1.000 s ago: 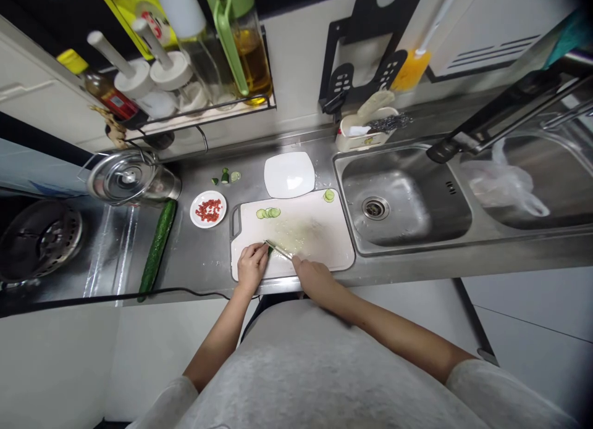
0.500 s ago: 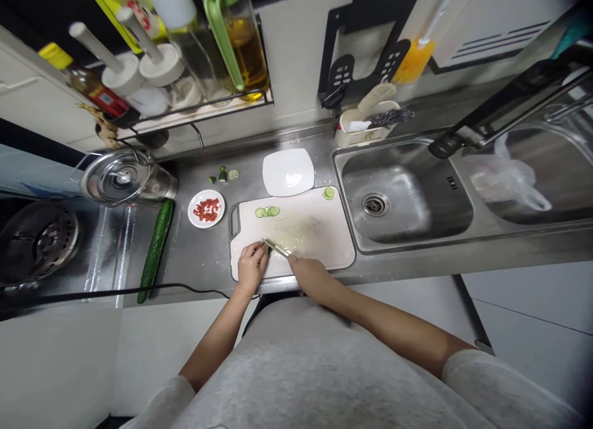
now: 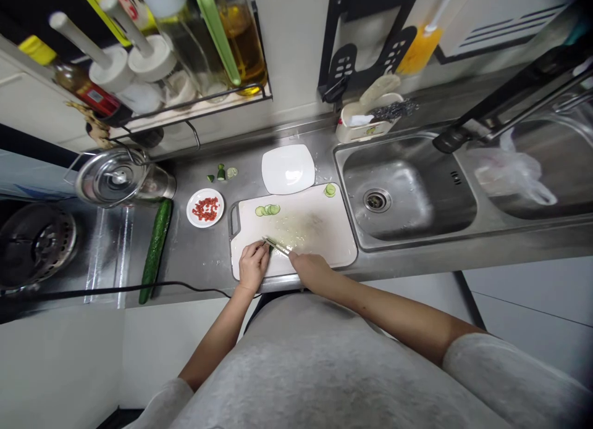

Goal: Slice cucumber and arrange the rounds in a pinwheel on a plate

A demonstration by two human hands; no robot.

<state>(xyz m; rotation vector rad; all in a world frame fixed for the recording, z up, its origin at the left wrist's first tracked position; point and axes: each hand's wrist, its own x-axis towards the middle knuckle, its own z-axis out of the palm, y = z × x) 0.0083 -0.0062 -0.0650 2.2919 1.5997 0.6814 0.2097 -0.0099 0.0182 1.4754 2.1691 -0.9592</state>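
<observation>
Two-handed, clamps the right hand (image 3: 311,271) round the knife (image 3: 278,247) and closes the left hand (image 3: 252,263) on a mostly hidden cucumber piece (image 3: 271,249) — at the near left of the cutting board (image 3: 327,234). Has cucumber slices (image 3: 267,210) farther up the board, near a white plate (image 3: 286,170) — and a whole cucumber (image 3: 155,250) well apart on the counter (image 3: 194,250).

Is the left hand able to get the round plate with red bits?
Probably yes: nothing tall stands between the left hand and the round plate, which sits nearby. But the hand holds a green piece beside the knife, so it would likely have to let go first.
</observation>
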